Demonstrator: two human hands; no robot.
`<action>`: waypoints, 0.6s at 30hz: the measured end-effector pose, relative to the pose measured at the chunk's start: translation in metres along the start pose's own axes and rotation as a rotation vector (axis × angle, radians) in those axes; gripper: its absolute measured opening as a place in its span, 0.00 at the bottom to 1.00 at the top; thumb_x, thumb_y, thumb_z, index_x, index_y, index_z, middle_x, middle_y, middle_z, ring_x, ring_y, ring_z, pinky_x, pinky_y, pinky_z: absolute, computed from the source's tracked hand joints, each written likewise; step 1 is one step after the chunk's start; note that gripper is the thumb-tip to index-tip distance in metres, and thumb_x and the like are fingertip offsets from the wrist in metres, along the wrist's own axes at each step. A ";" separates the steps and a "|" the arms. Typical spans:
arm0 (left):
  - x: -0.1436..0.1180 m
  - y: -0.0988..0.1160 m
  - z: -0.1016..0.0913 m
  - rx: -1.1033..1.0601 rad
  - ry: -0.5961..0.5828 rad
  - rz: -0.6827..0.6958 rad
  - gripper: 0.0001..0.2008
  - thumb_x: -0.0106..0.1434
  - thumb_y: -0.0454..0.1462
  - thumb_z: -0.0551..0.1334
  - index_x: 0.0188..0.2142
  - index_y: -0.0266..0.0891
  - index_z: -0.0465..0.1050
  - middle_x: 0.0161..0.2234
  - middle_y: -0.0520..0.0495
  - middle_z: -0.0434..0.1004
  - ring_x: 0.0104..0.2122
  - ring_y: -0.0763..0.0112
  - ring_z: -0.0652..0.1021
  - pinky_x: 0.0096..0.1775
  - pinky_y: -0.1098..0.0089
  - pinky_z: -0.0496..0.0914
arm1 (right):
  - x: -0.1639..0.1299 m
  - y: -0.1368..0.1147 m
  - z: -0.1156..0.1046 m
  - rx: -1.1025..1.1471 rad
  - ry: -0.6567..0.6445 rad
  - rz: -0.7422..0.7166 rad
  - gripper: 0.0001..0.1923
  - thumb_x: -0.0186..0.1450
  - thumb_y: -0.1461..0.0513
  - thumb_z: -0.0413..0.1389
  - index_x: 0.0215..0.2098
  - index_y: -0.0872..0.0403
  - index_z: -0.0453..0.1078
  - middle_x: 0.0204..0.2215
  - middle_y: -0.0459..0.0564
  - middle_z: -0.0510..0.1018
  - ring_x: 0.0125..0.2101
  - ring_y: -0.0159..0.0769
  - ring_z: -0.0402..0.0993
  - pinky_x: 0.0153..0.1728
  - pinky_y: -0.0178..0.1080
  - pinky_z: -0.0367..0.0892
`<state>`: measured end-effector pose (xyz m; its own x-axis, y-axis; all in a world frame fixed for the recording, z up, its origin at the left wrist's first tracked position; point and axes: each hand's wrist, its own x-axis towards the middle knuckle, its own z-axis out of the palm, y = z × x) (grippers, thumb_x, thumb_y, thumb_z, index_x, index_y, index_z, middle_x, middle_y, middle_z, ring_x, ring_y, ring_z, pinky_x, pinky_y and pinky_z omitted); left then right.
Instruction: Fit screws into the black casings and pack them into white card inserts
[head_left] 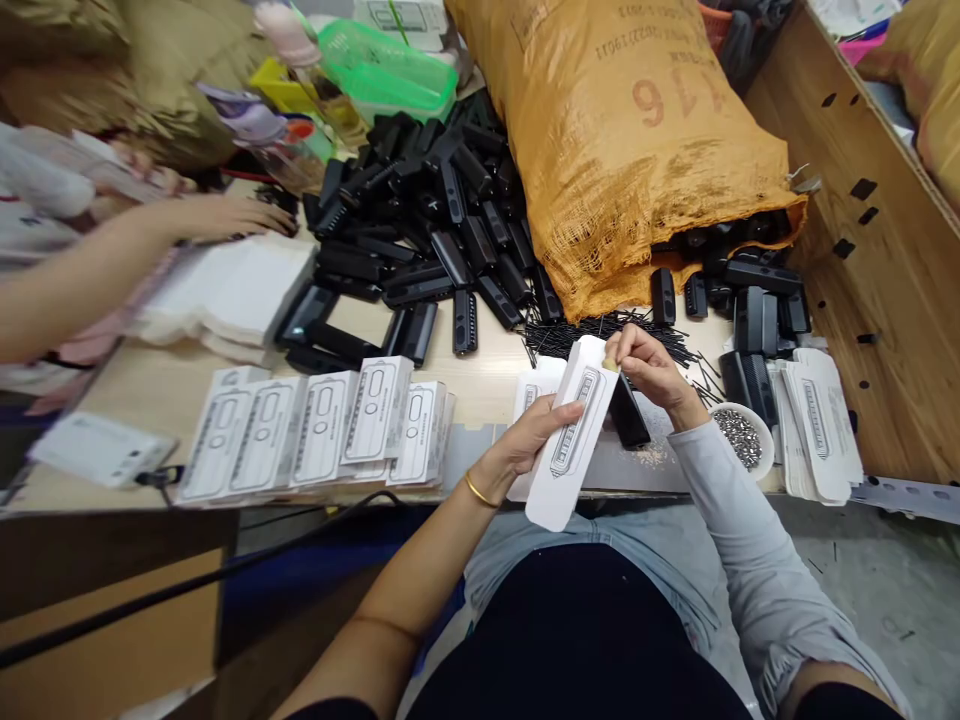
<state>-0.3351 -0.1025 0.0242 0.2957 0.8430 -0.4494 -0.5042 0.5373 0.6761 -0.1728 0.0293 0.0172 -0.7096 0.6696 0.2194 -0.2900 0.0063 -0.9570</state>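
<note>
At the near edge of the bench (480, 385), a white printed sleeve (571, 445) was held tilted in the left hand (536, 435), whose fingers were closed round its lower side. Its upper end was pinched by the right hand (649, 365), and a black device (626, 412) was seen just behind the sleeve, beneath that hand; whether it was already partly inside could not be told. This piece was judged to be mid-packing.

To the left along the same edge, a row of filled white sleeves (322, 430) was laid overlapping, which was taken as the finished share. Toward the right end, a stack of flat empty sleeves (817, 425) was kept beside a small white bowl of metal beads (742, 435), with a few black devices behind them.

Farther back, a large heap of loose black devices (435, 235) was spread over the middle of the bench, and more were spilled from the mouth of an orange sack (637, 150); thin black sticks (592, 335) were scattered before it. Much more was judged left than done.

At the far left, another person's hand (225, 215) was rested on a white stack (225, 290).
</note>
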 end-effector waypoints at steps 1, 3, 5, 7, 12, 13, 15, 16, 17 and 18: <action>0.001 0.000 -0.001 0.022 0.040 0.020 0.39 0.52 0.48 0.71 0.57 0.30 0.63 0.36 0.38 0.76 0.29 0.67 0.78 0.33 0.68 0.74 | -0.002 0.000 0.003 -0.036 0.073 -0.003 0.16 0.62 0.53 0.59 0.32 0.55 0.61 0.30 0.46 0.69 0.32 0.31 0.66 0.36 0.35 0.63; 0.003 0.000 0.001 0.047 0.070 0.126 0.50 0.53 0.45 0.71 0.67 0.44 0.43 0.45 0.39 0.74 0.31 0.66 0.78 0.34 0.65 0.75 | -0.008 0.004 0.015 -0.160 0.297 -0.005 0.12 0.64 0.54 0.58 0.36 0.55 0.65 0.32 0.47 0.70 0.35 0.31 0.67 0.39 0.35 0.64; 0.006 -0.001 0.005 0.084 0.079 0.254 0.53 0.56 0.42 0.69 0.68 0.55 0.30 0.53 0.41 0.69 0.37 0.67 0.78 0.38 0.64 0.75 | -0.015 0.010 0.031 -0.276 0.445 0.009 0.12 0.65 0.54 0.56 0.40 0.54 0.69 0.39 0.50 0.71 0.40 0.32 0.69 0.43 0.36 0.65; 0.009 -0.005 0.009 0.163 0.094 0.341 0.46 0.59 0.41 0.67 0.67 0.51 0.38 0.53 0.41 0.68 0.40 0.69 0.77 0.41 0.67 0.74 | -0.022 0.016 0.045 -0.371 0.482 0.039 0.14 0.65 0.53 0.55 0.41 0.53 0.73 0.47 0.54 0.68 0.48 0.36 0.67 0.48 0.39 0.65; 0.018 -0.016 0.009 0.222 0.153 0.366 0.33 0.60 0.44 0.66 0.57 0.39 0.50 0.38 0.47 0.72 0.32 0.73 0.75 0.35 0.72 0.72 | -0.030 0.027 0.058 -0.322 0.540 0.090 0.12 0.66 0.54 0.55 0.33 0.55 0.69 0.52 0.54 0.66 0.56 0.37 0.62 0.58 0.42 0.57; 0.019 -0.017 0.008 0.185 0.167 0.352 0.37 0.59 0.45 0.66 0.60 0.41 0.46 0.38 0.47 0.72 0.31 0.73 0.76 0.34 0.70 0.73 | -0.030 0.027 0.058 -0.227 0.554 0.068 0.10 0.65 0.55 0.56 0.35 0.54 0.67 0.47 0.52 0.68 0.51 0.35 0.66 0.54 0.41 0.61; 0.020 -0.017 0.006 0.104 0.173 0.296 0.48 0.59 0.46 0.67 0.65 0.49 0.32 0.40 0.45 0.74 0.29 0.70 0.77 0.34 0.66 0.74 | -0.030 0.025 0.059 -0.059 0.596 0.008 0.13 0.63 0.56 0.58 0.40 0.52 0.61 0.38 0.47 0.69 0.40 0.31 0.69 0.44 0.36 0.66; 0.019 -0.017 0.006 0.085 0.170 0.272 0.52 0.58 0.46 0.67 0.66 0.52 0.26 0.41 0.45 0.74 0.28 0.69 0.77 0.33 0.64 0.74 | -0.030 0.024 0.059 -0.009 0.603 -0.005 0.14 0.63 0.56 0.59 0.41 0.52 0.60 0.34 0.46 0.69 0.36 0.29 0.68 0.41 0.35 0.66; 0.018 -0.017 0.005 0.096 0.170 0.261 0.54 0.58 0.47 0.67 0.66 0.52 0.24 0.41 0.44 0.75 0.28 0.68 0.78 0.33 0.63 0.74 | -0.031 0.023 0.059 0.012 0.601 0.000 0.14 0.63 0.56 0.59 0.40 0.53 0.60 0.32 0.45 0.68 0.33 0.29 0.67 0.39 0.33 0.66; 0.016 -0.017 0.006 0.139 0.177 0.267 0.54 0.58 0.46 0.67 0.67 0.51 0.24 0.41 0.43 0.75 0.29 0.67 0.78 0.33 0.64 0.74 | -0.031 0.021 0.059 0.016 0.597 0.019 0.14 0.62 0.55 0.59 0.38 0.54 0.61 0.31 0.45 0.68 0.33 0.28 0.67 0.38 0.33 0.66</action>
<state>-0.3171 -0.0975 0.0089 0.0168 0.9431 -0.3321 -0.4262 0.3073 0.8508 -0.1953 -0.0352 0.0011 -0.2320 0.9713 0.0531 -0.2932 -0.0178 -0.9559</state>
